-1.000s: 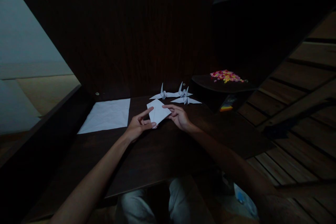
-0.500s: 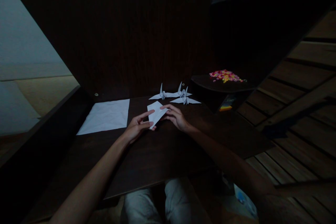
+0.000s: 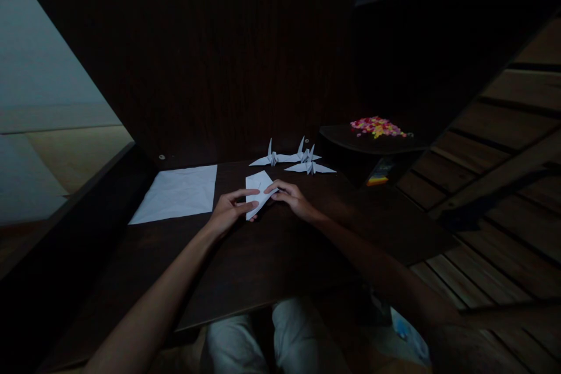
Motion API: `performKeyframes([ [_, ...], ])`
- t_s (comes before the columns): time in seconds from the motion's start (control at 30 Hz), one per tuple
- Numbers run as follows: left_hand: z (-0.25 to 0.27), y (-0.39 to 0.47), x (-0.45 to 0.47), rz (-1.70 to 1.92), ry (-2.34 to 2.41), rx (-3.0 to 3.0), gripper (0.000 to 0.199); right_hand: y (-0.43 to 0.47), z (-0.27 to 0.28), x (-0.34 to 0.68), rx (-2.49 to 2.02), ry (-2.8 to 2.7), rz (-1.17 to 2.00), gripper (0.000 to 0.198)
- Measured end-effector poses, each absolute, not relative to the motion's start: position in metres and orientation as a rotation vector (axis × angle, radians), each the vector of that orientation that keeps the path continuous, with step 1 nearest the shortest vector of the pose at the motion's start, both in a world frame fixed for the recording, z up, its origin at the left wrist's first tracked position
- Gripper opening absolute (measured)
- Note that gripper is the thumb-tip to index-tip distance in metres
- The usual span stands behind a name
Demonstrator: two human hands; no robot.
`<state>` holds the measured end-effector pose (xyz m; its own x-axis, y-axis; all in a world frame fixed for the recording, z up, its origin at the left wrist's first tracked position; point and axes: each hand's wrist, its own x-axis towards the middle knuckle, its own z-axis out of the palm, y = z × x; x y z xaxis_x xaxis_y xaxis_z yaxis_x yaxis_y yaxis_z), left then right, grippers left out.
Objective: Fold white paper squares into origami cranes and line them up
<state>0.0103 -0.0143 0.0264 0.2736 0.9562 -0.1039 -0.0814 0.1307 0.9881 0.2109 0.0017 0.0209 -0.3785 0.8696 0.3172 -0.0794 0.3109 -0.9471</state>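
Note:
A small folded sheet of white paper (image 3: 258, 184) is held between both hands, over the dark tabletop. My left hand (image 3: 232, 207) grips its left side, thumb and a finger on the upper face, other fingertips below the lower corner. At the right edge, my right hand (image 3: 291, 198) pinches the paper between thumb and fingers. Just beyond stand white folded paper cranes: one on the left (image 3: 272, 158), one behind (image 3: 302, 155) and one in front on the right (image 3: 310, 167). The paper's underside is hidden.
A larger, creased white sheet (image 3: 177, 194) lies on the left of the dark table (image 3: 263, 269). On a low shelf (image 3: 346, 139) at the right is a pile of small pink, red and yellow pieces (image 3: 377, 126). A tall dark panel (image 3: 219, 58) rises behind.
The folded paper has come slightly lower and turned a little. My right hand has shifted slightly down, its fingers now closer in on the right edge. The cranes stay put.

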Motion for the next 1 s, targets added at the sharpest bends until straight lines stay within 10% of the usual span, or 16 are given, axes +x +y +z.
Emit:
performKeyframes([
  [1.0,0.023,-0.021,0.014,0.831,0.882,1.48,0.044,0.011,0.009,0.205,-0.827,-1.362,1.255,0.039],
])
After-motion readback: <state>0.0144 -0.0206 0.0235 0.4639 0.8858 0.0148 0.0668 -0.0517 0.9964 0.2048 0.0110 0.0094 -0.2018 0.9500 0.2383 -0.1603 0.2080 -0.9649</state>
